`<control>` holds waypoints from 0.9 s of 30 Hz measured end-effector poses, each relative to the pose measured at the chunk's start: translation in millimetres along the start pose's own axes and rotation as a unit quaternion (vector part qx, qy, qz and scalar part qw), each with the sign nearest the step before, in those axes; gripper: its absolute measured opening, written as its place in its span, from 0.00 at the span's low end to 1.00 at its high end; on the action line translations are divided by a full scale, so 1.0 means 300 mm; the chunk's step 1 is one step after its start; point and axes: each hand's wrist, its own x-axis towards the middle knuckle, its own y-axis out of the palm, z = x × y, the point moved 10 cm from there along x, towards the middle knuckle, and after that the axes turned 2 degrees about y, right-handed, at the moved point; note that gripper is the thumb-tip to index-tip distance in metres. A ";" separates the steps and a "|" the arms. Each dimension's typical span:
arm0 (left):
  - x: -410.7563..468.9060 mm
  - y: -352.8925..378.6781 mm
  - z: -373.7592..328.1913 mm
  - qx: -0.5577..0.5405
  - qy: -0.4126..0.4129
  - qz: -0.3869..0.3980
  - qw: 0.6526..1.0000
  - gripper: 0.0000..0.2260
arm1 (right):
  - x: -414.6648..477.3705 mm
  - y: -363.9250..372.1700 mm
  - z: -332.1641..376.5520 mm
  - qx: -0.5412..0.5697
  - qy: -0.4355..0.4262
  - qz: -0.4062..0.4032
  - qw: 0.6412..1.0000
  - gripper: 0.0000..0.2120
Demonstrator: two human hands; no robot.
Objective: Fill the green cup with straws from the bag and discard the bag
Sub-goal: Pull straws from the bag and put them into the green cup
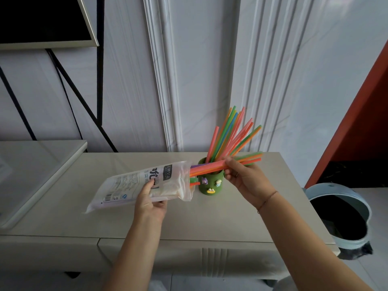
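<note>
A green cup (210,184) with small cartoon figures stands on the pale cabinet top (147,223), holding several coloured straws (231,131) that fan up to the right. My left hand (150,201) grips a clear printed straw bag (134,183), which lies almost level with its open mouth beside the cup. My right hand (241,175) pinches a bundle of orange, pink and green straws (212,165) held level in front of the cup's rim. Their left ends are still inside the bag mouth. A few more straw ends poke out of the bag.
An open pale blue bin (354,204) with a black liner stands on the floor to the right of the cabinet. A raised white shelf (31,175) sits at the left. Behind are a panelled wall, black stand legs and a dark screen (42,19). An orange panel is at far right.
</note>
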 end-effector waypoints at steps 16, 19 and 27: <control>0.009 0.028 0.000 -0.058 -0.010 0.022 0.998 0.21 | -0.029 -0.023 0.205 -0.118 -0.132 -0.143 0.974 0.10; 0.008 0.034 -0.002 -0.060 -0.011 0.025 0.998 0.19 | -0.036 -0.035 0.246 -0.112 -0.152 -0.154 0.970 0.09; 0.026 0.020 -0.037 -0.046 -0.004 0.015 0.999 0.12 | -0.053 -0.130 0.313 -0.130 -0.164 -0.193 0.958 0.07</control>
